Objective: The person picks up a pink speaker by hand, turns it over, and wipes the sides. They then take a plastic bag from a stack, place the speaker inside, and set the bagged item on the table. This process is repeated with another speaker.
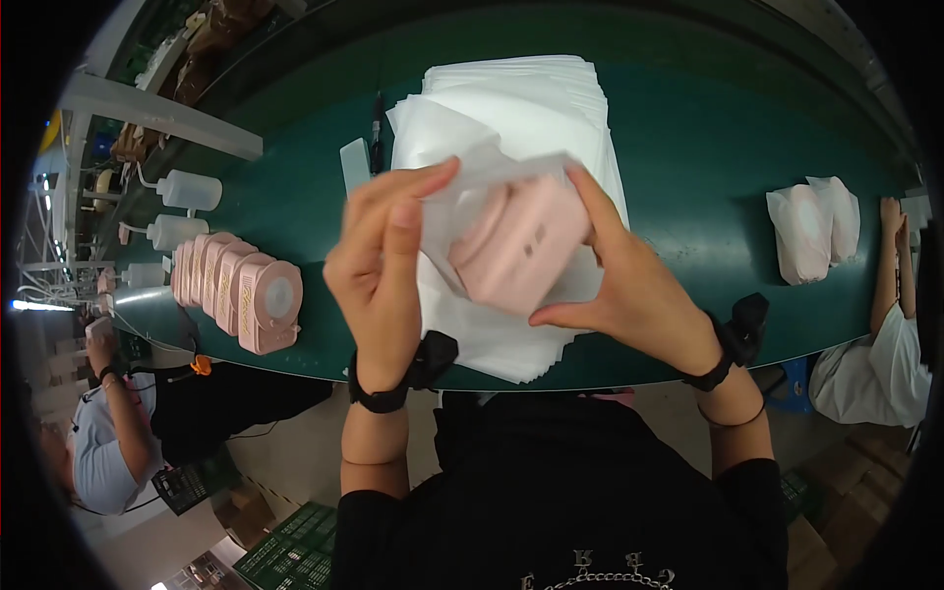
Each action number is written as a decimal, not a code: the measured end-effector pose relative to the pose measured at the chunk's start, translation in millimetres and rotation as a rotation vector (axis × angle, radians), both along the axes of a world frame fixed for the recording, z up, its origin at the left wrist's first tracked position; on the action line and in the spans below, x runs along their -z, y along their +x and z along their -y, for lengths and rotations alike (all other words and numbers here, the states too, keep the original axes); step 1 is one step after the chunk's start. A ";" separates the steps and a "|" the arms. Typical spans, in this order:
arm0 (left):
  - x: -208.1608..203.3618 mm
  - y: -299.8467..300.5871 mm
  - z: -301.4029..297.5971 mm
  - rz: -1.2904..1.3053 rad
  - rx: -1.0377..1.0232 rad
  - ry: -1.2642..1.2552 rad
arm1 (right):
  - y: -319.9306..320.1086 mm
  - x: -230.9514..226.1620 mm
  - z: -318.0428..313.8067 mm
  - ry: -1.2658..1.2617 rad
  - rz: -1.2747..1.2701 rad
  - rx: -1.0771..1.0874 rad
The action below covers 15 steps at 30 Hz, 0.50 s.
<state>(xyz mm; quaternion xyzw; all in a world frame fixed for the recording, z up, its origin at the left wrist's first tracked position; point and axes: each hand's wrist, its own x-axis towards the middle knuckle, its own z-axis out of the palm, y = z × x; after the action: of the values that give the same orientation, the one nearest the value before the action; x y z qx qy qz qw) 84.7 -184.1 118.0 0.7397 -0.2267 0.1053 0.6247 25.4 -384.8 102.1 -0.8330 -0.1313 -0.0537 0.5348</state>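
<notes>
- The pale pink, boxy plastic device (536, 246) is raised in front of the person, above the tall stack of thin white sheets or bags (521, 103) on the dark green tabletop (688, 147).
- The right hand (639, 270) holds this device from its right side, thumb at the lower edge and fingers at the upper, with a wide span between them.
- The left hand (379, 256) is half curled at the left of the translucent white wrapper (442, 221), index fingertip at its edge; whether it pinches the film, I cannot tell.
- The wrapper covers only part of the device, whose pink face shows bare, so the wrapping looks partway done.
- At the far right stand two pink pieces in translucent white film (801, 236), apparently finished.
- On the left, a close row of bare pink devices with round pale discs (270, 305) looks still to be wrapped.
- Gold-toned lettering runs along the sides of devices in that row; the held device shows two small dark marks, too blurred to make out.
- Silver-coloured letters with a chain sit upside down on the person's black shirt (590, 482); the stacked sheets show no print that I can discern.
</notes>
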 end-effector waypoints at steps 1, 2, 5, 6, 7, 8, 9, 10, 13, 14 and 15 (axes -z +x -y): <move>-6.7 3.8 -4.8 0.157 -0.117 0.137 | 5.3 -3.8 -0.8 -0.066 0.175 0.035; -13.5 6.9 -6.3 0.315 -0.235 0.273 | 11.4 -7.8 -0.7 -0.063 0.177 0.037; -38.9 11.6 0.8 0.301 -0.271 0.315 | 27.8 -20.2 1.9 -0.375 0.506 -0.111; -48.6 12.7 2.0 0.295 -0.292 0.337 | 31.1 -23.8 0.4 -0.370 0.516 -0.109; -56.8 14.6 1.9 0.304 -0.295 0.342 | 34.3 -26.9 -1.3 -0.293 0.584 -0.111; -64.3 16.8 0.7 0.350 -0.325 0.302 | 37.1 -29.8 -3.4 -0.215 0.651 -0.114; -70.2 20.4 -0.2 0.395 -0.350 0.261 | 39.8 -32.3 -5.7 -0.140 0.715 -0.113; -75.9 22.6 -0.1 0.438 -0.376 0.219 | 41.3 -41.2 -7.0 -0.137 0.719 -0.111; -98.7 12.2 5.8 0.281 -0.359 0.115 | 40.6 -64.2 -18.2 -0.093 0.850 -0.141; -103.6 9.8 7.1 0.210 -0.357 0.059 | 46.9 -67.8 -26.5 -0.022 0.939 -0.124; -105.0 8.7 7.4 0.213 -0.358 0.060 | 53.2 -71.0 -34.7 0.050 1.026 -0.106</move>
<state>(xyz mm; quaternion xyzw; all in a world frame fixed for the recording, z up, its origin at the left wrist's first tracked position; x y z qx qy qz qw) 93.4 -191.6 223.1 0.7711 -0.1597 0.2855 0.5462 78.6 -350.1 173.1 -0.6788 -0.4173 -0.4313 0.4233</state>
